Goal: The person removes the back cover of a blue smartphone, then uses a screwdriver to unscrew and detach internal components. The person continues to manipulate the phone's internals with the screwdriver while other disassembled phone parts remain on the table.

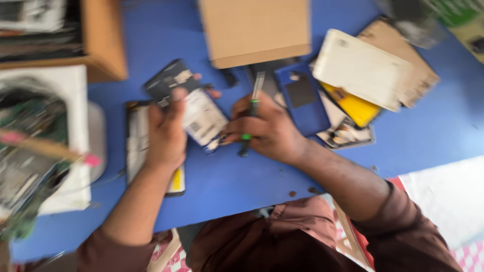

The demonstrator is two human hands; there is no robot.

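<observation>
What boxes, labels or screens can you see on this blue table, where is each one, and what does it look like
Cardboard box: top centre, plain tan, rectangular.
Second cardboard box: top left, tan, open side.
White label: on the dark opened phone held in the left hand, rectangular, small dark print.
Blue phone cover: right of the right hand, rectangular, dark patch.
White flat box: upper right, tilted, over a yellow piece.
</observation>
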